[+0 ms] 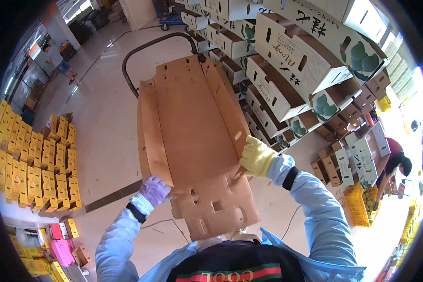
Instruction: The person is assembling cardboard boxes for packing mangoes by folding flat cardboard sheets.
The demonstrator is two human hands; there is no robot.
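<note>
A brown cardboard box (197,127), partly folded, lies lengthwise in front of me. Its long side walls stand up at a slant, and the near end panel (216,207), with several cut slots, hangs flat toward my body. My left hand (155,190), in a purple glove, is closed at the near end of the left wall. The yellow-gloved right hand (257,157) grips the near corner of the right wall, fingers bent around the edge. What supports the cardboard is mostly hidden beneath it.
Behind the cardboard rises a black cart handle (143,49). Stacked white printed boxes (286,61) crowd the right side. Yellow boxes (37,164) are stacked at left. A person (395,162) bends over a yellow crate (359,204) of round produce; another person (56,61) stands far left.
</note>
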